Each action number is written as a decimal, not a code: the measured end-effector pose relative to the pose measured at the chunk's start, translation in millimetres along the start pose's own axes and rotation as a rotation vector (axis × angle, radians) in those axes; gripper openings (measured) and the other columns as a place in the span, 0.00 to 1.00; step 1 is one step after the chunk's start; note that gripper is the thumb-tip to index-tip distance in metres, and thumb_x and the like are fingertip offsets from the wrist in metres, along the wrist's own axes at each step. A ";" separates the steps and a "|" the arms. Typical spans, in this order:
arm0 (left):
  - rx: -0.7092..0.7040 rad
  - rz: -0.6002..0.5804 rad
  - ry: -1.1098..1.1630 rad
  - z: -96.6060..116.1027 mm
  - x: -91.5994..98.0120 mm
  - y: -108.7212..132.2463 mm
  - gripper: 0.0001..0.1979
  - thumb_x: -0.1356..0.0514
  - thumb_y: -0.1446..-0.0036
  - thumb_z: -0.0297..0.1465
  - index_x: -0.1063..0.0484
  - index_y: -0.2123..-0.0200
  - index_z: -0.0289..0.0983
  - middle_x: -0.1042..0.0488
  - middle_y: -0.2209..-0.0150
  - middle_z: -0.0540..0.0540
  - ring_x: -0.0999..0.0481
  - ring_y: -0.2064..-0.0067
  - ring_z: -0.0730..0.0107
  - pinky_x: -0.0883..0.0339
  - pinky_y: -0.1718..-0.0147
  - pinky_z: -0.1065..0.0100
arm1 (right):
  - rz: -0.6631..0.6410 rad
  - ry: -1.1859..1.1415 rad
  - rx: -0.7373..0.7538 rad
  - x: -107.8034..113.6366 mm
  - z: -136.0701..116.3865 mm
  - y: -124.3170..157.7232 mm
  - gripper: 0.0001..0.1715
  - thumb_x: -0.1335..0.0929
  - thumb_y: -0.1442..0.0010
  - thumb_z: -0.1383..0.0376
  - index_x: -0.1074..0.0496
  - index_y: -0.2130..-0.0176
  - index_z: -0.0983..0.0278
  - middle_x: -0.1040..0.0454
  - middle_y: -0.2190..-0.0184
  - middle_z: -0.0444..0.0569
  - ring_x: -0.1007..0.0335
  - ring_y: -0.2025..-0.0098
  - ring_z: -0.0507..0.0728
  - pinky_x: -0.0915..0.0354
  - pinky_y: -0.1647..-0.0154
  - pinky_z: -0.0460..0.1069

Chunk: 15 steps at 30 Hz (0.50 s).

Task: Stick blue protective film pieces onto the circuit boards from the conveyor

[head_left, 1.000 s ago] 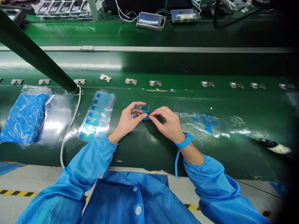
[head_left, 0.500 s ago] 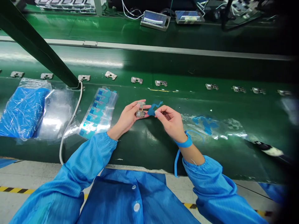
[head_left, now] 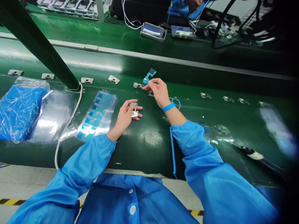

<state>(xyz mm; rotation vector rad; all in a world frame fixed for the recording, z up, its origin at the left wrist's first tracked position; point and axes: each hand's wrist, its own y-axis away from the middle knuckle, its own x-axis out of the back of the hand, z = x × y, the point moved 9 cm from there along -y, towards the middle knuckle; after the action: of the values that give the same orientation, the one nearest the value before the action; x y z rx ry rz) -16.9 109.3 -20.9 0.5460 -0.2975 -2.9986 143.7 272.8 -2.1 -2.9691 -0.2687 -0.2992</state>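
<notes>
My left hand [head_left: 124, 119] is closed on a small metal-shielded circuit board [head_left: 135, 114], held between thumb and fingers above the green work surface. Farther forward, my right hand [head_left: 160, 94] pinches a cut piece of blue film [head_left: 149, 76] by its lower end. The film sticks up from the fingertips, and its upper tip looks darker. Beside those fingertips lies another circuit board [head_left: 137, 85], partly covered by them. A blue wrist strap [head_left: 168, 107] with a coiled cord is around my right wrist. A clear sheet of blue film pieces [head_left: 97, 115] rests left of my left hand.
Several circuit boards [head_left: 114, 79] lie in a row across the green surface. A dark green post [head_left: 50, 51] and a white cable [head_left: 70, 121] stand on the left, near a bagged blue bundle [head_left: 22, 109]. A black-and-white tool [head_left: 252, 153] lies at right. Another person's hand [head_left: 194, 4] shows at the back.
My right hand has moved forward with the blue film, away from the circuit board in my left hand. The left hand keeps its hold. Another person's hand has come into view at the back.
</notes>
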 end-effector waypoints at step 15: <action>-0.014 0.054 0.041 3.2 15.5 -16.1 0.16 0.40 0.26 0.36 0.28 0.40 0.38 0.14 0.53 0.41 0.14 0.69 0.71 0.24 0.72 0.72 | -0.425 0.822 0.245 -38.6 5.5 -67.3 0.42 0.28 0.53 0.67 0.37 0.40 0.58 0.28 0.41 0.56 0.22 0.62 0.58 0.37 0.47 0.62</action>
<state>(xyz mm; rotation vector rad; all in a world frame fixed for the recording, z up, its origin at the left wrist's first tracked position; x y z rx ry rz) -33.1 123.8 -26.5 0.5884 -0.2832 -2.9316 94.6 332.9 -7.2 -2.2722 -0.7412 -1.3552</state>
